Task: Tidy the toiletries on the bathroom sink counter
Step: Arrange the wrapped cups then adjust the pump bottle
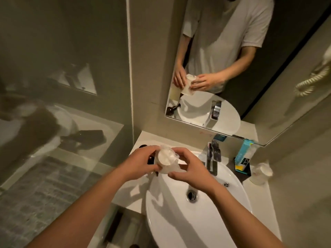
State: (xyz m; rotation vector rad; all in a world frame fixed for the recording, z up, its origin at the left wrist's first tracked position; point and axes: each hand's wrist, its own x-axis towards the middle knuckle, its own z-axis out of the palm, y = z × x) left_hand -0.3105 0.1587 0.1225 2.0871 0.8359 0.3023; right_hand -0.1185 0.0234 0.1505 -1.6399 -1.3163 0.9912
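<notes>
A white cup in a clear plastic wrapper [166, 161] is held above the left rim of the white oval sink [206, 217]. My left hand [141, 162] grips its left side and my right hand [189, 170] pinches the wrapper on its right. A dark pump bottle [151, 159] stands on the counter behind my left hand, mostly hidden. A second wrapped white cup [261, 173] stands at the counter's right end. A black tray [241, 169] next to it holds a blue packet [244, 152] and a yellow item.
A chrome tap [213, 158] rises at the back of the sink. The mirror [232, 68] above reflects my hands and the cup. A glass shower partition [62, 104] closes off the left. The pale counter [180, 138] runs along the wall.
</notes>
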